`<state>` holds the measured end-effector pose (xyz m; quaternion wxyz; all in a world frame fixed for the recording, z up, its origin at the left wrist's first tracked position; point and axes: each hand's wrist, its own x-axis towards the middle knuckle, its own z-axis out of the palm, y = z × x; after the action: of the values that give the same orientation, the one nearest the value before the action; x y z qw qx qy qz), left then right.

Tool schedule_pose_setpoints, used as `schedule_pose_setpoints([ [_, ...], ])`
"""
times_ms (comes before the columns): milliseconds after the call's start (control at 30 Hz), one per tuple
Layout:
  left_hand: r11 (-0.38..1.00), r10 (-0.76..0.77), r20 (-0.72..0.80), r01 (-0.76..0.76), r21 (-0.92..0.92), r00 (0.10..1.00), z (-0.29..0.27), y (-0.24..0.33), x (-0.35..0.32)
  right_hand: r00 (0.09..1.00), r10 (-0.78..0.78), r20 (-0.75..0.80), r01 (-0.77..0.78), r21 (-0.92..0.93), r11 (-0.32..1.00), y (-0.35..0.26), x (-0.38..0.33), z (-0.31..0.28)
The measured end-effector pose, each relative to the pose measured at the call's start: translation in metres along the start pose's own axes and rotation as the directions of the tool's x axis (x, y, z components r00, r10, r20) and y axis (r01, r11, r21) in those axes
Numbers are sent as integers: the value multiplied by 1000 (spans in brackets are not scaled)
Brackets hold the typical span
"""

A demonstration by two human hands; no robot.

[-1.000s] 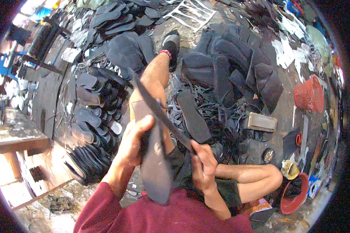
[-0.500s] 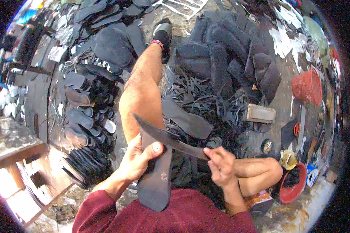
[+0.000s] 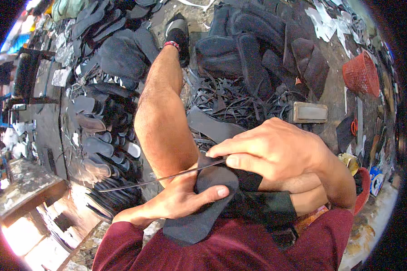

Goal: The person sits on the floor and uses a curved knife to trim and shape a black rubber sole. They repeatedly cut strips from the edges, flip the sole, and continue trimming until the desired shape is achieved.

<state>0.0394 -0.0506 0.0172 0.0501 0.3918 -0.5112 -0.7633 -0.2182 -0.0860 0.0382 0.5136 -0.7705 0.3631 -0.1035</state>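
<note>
My left hand (image 3: 178,198) is closed around a dark grey shoe sole (image 3: 192,228), thumb pressed on its upper face. The sole lies tilted over my lap, its lower end against the maroon shirt. My right hand (image 3: 280,149) pinches one end of a long, thin dark knife blade (image 3: 153,181) between thumb and fingers. Seen almost edge-on, the blade stretches leftward above my left hand and past the sole's upper end. Whether its edge touches the sole I cannot tell. Just beyond the right fingers lies another grey sole (image 3: 212,124).
Cut black strips (image 3: 226,99) are heaped past my knee, with dark padded sheets (image 3: 239,49) behind. Stacked soles (image 3: 97,147) stand left, near a wooden bench (image 3: 29,196). On the right are a pale rectangular block (image 3: 309,113) and a red basket (image 3: 361,77).
My right hand has moved up and forward over the sole, turning the blade from its broad face to nearly edge-on. The sole has been turned in my left hand, which has shifted slightly right and down.
</note>
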Motion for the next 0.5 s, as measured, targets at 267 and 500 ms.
schedule_pose_setpoints([
  [267,409,537,-271,-527,-745,799,34,-29,23,629,309,-713,63,443,894,-19,-86,66],
  [500,586,169,-590,-562,-584,790,72,37,66,207,165,-964,-127,141,982,10,-77,168],
])
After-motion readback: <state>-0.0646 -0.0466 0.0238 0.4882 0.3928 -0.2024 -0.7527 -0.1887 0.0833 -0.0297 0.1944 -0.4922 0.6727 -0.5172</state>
